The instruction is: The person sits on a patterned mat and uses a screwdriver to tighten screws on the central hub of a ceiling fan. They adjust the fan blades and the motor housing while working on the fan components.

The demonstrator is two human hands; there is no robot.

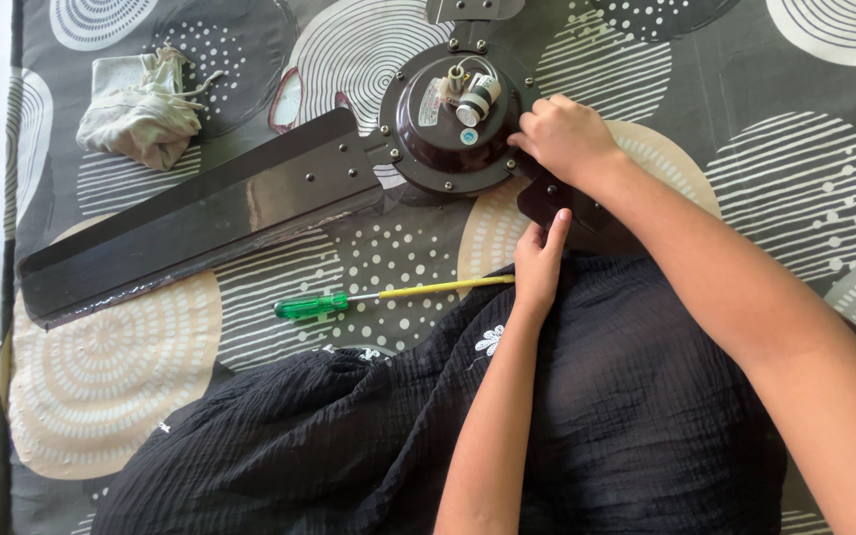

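While right hand (562, 134) curls fingers pinching fan motor (453, 124) rim, left hand (540, 260) presses bracket (547, 198), forefinger extended; blade (190, 218) long axis runs toward mat's (775, 159) left edge.

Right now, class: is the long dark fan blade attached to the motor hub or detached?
Attached: the fan blade joins the motor hub through a screwed bracket.

Single head view, looking steeply down, close over lap and patterned mat (745, 149).
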